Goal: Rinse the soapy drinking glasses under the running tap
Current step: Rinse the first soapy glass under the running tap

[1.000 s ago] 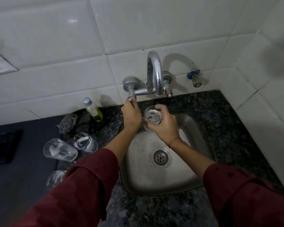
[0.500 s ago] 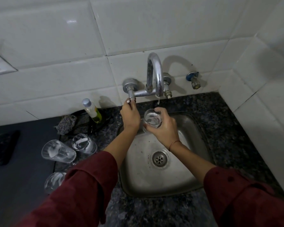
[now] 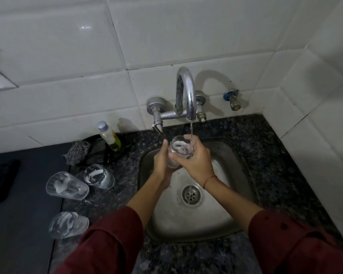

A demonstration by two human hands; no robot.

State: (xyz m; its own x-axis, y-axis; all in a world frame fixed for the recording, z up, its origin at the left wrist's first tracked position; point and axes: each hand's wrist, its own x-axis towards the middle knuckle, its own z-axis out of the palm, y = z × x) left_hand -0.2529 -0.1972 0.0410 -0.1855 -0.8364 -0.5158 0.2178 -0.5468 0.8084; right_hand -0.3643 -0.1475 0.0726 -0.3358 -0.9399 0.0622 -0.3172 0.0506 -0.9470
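White tiles (image 3: 67,46) covered the wall above a dark speckled stone counter (image 3: 275,155), into which a steel sink (image 3: 186,220) was set, its round drain (image 3: 191,194) near the middle of the basin. A curved chrome tap (image 3: 187,89) stood out from the wall, and a thin stream of water (image 3: 191,131) fell from its spout. Directly below, over the far part of the basin, a clear glass (image 3: 178,150) was held mouth up and tilted a little, with white suds clinging inside; the water ran into it at its right rim. The right hand (image 3: 196,161) wrapped round the glass from the right, fingers curled over its side, a red thread (image 3: 209,179) on the wrist. The left hand (image 3: 161,163) lay against the left side of the glass with its fingers stretched up along it, just below the tap's lever handle (image 3: 157,128) and not touching it. Both forearms came out of dark red sleeves (image 3: 107,244). To the left of the sink three soapy glasses (image 3: 66,185) lay on their sides on the wet counter, streaked with foam. Behind them stood a small bottle (image 3: 109,136) of yellowish liquid, with a grey scrubber (image 3: 76,153) beside it. A small valve (image 3: 233,99) projected from the wall to the right of the tap.
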